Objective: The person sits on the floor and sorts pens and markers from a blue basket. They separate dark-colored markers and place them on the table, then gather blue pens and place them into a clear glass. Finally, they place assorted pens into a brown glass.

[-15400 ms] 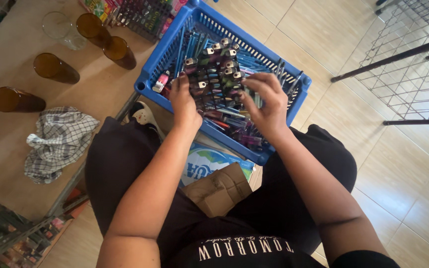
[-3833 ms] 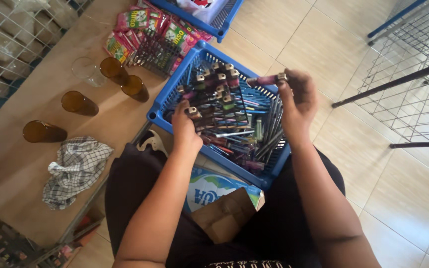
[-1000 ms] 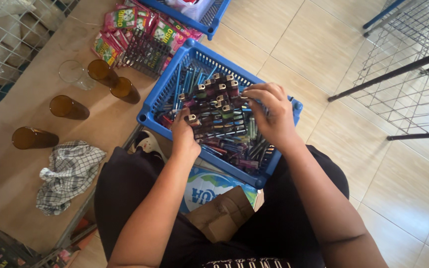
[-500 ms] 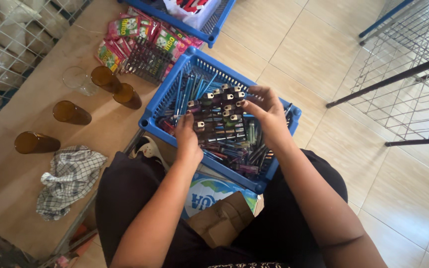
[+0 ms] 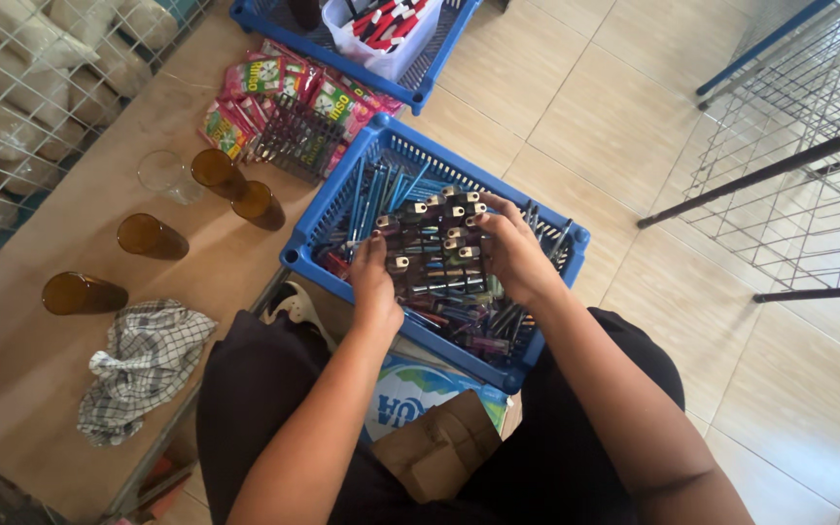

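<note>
Our right hand has come back down from lifting one pen and now presses, fingers curled, on the bundle of pens in the blue basket, mid-frame; our left hand clasps its other side.

I steady a packed block of dark lighters, upright in the blue basket before me.

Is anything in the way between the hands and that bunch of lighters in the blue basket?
Nothing visible. The left hand and right hand already touch the bunch of lighters from either side, inside the blue basket.
</note>
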